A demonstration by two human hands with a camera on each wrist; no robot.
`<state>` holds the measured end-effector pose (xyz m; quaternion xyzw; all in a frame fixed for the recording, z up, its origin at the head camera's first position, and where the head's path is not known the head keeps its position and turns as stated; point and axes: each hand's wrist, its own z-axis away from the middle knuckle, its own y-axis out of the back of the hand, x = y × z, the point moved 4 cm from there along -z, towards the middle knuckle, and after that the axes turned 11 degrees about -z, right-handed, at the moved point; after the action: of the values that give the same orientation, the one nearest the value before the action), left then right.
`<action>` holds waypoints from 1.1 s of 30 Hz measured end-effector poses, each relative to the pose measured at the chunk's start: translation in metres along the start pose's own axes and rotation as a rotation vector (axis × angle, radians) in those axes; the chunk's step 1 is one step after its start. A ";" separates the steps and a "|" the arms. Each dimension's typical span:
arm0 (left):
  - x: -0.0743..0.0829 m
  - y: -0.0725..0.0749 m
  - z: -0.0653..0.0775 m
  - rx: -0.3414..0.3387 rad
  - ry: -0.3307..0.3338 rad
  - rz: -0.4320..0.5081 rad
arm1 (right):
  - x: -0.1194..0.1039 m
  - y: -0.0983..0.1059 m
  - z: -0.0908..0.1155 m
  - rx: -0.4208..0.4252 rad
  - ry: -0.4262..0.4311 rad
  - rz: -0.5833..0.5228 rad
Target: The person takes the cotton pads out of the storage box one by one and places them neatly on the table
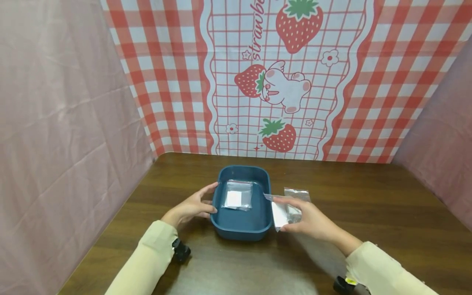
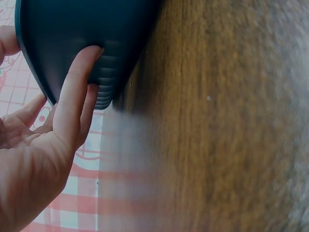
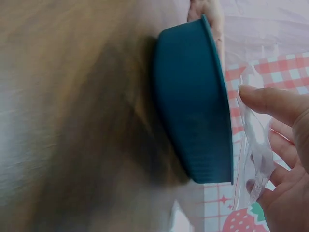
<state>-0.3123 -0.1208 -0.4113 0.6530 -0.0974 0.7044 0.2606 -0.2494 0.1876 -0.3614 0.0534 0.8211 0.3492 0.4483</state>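
Observation:
A dark blue rectangular basin (image 1: 241, 234) stands on the table. Inside it lies a small stack of clear plastic bags (image 1: 237, 196) with a white square showing. My left hand (image 1: 191, 209) rests against the basin's left side. Its nearly straight fingers (image 2: 72, 96) touch the outer wall in the left wrist view. Just off the basin's right rim, my right hand (image 1: 313, 219) holds a clear plastic bag (image 1: 282, 214) with something white inside, pinched between thumb and fingers. In the right wrist view this bag (image 3: 258, 145) hangs beside the basin wall, above the table.
Another clear bag (image 1: 296, 193) lies on the wooden table (image 1: 368, 205) behind my right hand, partly hidden. A red-and-white strawberry cloth (image 1: 273, 82) hangs at the back edge. Pink cloth (image 1: 73, 123) drapes down the left side, with more on the right.

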 end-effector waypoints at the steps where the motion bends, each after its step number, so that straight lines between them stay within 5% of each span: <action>1: 0.000 0.000 0.000 0.002 0.003 -0.004 | 0.001 -0.001 0.003 0.000 0.004 0.006; 20: 0.000 0.000 0.001 -0.004 0.021 -0.018 | 0.017 -0.004 0.061 -0.028 0.067 0.111; 33: 0.000 0.001 0.000 0.001 0.018 -0.021 | 0.033 -0.002 0.070 -0.114 0.077 0.083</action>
<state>-0.3128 -0.1215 -0.4111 0.6480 -0.0877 0.7074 0.2685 -0.2142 0.2358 -0.4106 0.0481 0.8135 0.4155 0.4039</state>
